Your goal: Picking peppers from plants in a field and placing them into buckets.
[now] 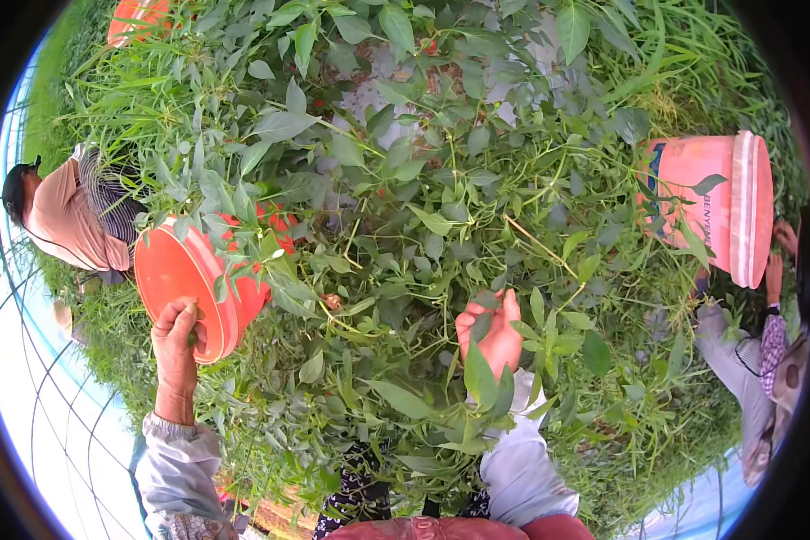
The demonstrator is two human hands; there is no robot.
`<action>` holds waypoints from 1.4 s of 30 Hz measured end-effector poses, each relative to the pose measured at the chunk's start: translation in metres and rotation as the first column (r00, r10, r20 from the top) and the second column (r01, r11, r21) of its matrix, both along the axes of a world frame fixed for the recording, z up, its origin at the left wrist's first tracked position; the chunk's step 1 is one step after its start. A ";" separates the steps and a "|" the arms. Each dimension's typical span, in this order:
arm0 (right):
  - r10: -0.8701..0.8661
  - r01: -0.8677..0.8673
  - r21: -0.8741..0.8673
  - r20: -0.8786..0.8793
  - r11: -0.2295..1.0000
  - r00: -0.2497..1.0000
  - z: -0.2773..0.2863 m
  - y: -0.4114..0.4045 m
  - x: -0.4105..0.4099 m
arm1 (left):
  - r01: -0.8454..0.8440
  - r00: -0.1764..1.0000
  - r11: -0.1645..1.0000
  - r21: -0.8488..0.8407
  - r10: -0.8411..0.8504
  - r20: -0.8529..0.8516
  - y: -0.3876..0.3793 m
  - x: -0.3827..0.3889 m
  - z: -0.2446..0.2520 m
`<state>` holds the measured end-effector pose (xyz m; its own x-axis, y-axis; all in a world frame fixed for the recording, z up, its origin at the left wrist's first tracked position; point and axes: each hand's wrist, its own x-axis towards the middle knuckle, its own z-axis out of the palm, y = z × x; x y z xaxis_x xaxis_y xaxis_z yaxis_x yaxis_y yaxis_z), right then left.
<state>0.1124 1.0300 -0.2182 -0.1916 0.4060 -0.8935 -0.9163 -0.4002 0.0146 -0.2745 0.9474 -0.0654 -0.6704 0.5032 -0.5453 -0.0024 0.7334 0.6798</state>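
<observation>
My left hand (175, 331) is at the mouth of an orange-red plastic bucket (243, 304), its fingers bent together over the opening. A small dark green patch shows by those fingers; whether they hold it or grip the rim I cannot tell. The bucket is tilted in view, partly behind leaves. My right hand (491, 334) is among the leafy pepper plants (405, 283), palm partly showing, fingers half curled and apart. A leaf (480, 327) crosses in front of it and hides some of the fingers. Thin green stems surround that hand.
Another orange-red bucket (705, 202) bearing writing stands at right, beside a co-worker's hands (783, 236). A second person (74, 209) in a dark cap bends at left. Part of a further bucket (135, 21) shows at top left. Pale ground sheeting (381, 67) appears between plants.
</observation>
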 end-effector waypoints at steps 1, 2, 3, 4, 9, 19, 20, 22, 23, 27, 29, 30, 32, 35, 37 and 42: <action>0.008 -0.008 0.016 0.000 1.000 1.000 0.001 0.000 0.000 | 0.027 0.985 0.999 -0.035 -0.032 -0.169 -0.006 -0.024 -0.005; 0.016 -0.016 0.032 -0.001 0.999 1.000 0.001 0.000 -0.001 | 0.201 0.905 0.975 -0.100 -0.223 -0.361 -0.011 -0.043 -0.013; 0.020 -0.020 0.031 0.018 0.999 1.000 0.000 -0.001 -0.001 | 0.330 0.756 0.923 -0.200 -0.385 -0.529 -0.014 -0.059 -0.021; 0.017 -0.016 0.039 -0.021 0.999 1.000 -0.001 -0.001 0.000 | 0.367 0.606 0.865 -0.341 -0.501 -0.618 -0.014 -0.070 -0.025; -0.044 0.043 0.054 0.018 0.998 0.999 -0.008 -0.003 0.009 | 0.409 0.688 0.871 -0.271 -0.490 -0.536 0.006 -0.030 -0.034; -0.127 0.125 0.053 0.039 0.991 0.991 -0.009 0.000 0.018 | 0.724 0.547 0.651 -0.227 -0.743 -0.385 0.098 0.086 -0.172; -0.133 0.132 0.059 0.008 0.990 0.991 -0.010 -0.002 0.019 | 0.697 0.565 0.663 -0.273 -0.742 -0.361 0.106 0.088 -0.185; -0.140 0.141 0.072 -0.011 0.987 0.990 -0.012 -0.006 0.022 | 0.715 0.411 0.522 -0.465 -0.852 -0.324 0.123 0.092 -0.202; -0.134 0.134 0.083 -0.004 0.987 0.991 -0.013 -0.007 0.022 | 0.676 0.358 0.418 -0.607 -0.906 -0.225 0.128 0.096 -0.203; -0.082 0.079 0.099 0.035 0.992 0.996 -0.018 -0.012 0.022 | 0.572 -0.196 0.062 -0.818 -0.958 -0.210 0.128 0.128 -0.187; -0.097 0.093 0.093 0.031 0.991 0.995 -0.018 -0.013 0.021 | 0.776 -0.174 0.234 -0.586 -0.813 -0.556 0.122 0.148 -0.180; -0.083 0.079 0.082 0.050 0.994 0.995 -0.018 -0.013 0.019 | 0.814 -0.143 0.176 -0.553 -0.863 -0.484 0.124 0.157 -0.185; -0.018 0.015 0.027 0.127 1.000 0.992 -0.016 -0.013 0.017 | 0.855 -0.119 0.136 -0.500 -0.887 -0.446 0.133 0.168 -0.205; -0.036 0.031 0.055 0.102 0.998 0.994 -0.015 -0.014 0.015 | 0.837 -0.128 0.052 -0.545 -0.949 -0.288 0.158 0.173 -0.255; -0.025 0.018 0.079 0.086 0.997 0.996 -0.014 -0.015 0.014 | 0.799 -0.125 -0.063 -0.597 -0.990 -0.063 0.170 0.168 -0.285; 0.014 -0.022 0.098 0.076 0.995 0.997 -0.014 -0.018 0.013 | 0.719 0.034 0.080 -0.690 -0.996 -0.080 0.178 0.164 -0.317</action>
<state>0.1258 1.0116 -0.2318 -0.1335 0.4900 -0.8614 -0.9059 -0.4129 -0.0945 -0.1109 1.1256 -0.3821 -0.0394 0.7264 -0.6861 0.9991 0.0380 -0.0172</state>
